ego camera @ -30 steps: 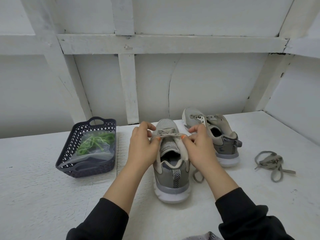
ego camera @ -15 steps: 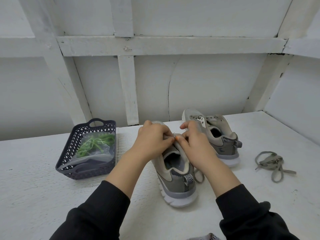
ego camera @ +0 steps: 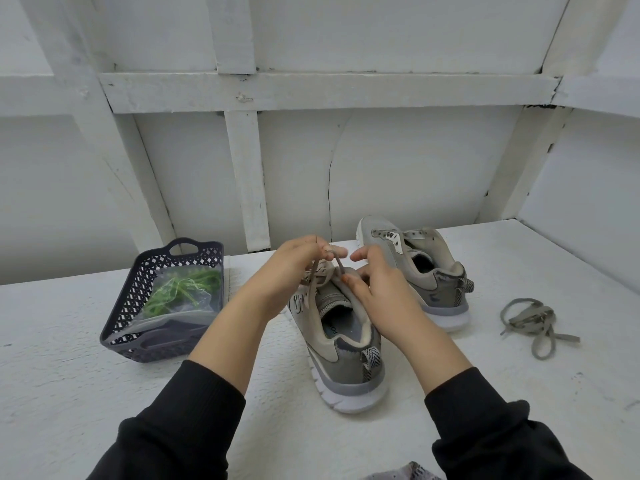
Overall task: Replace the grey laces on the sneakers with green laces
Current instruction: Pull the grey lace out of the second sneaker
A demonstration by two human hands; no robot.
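Observation:
A grey sneaker point(ego camera: 343, 358) stands in the middle of the white table, heel toward me. My left hand point(ego camera: 291, 271) pinches its grey lace point(ego camera: 337, 263) and holds a loop of it lifted above the eyelets. My right hand point(ego camera: 377, 289) rests on the sneaker's tongue and collar, thumb and fingers pressing on it. The second grey sneaker point(ego camera: 422, 271) stands behind and to the right, with no lace in its eyelets. A loose grey lace point(ego camera: 530, 320) lies on the table at the right. Green laces point(ego camera: 183, 289) sit in a clear bag inside the basket.
A dark purple perforated basket point(ego camera: 138, 306) stands at the left of the table. White wooden beams and a wall rise right behind the sneakers. A patterned grey cloth point(ego camera: 408, 474) shows at the bottom edge.
My left hand has risen, drawing a loop of grey lace up out of the near sneaker. The sneaker has turned slightly, its heel swinging right.

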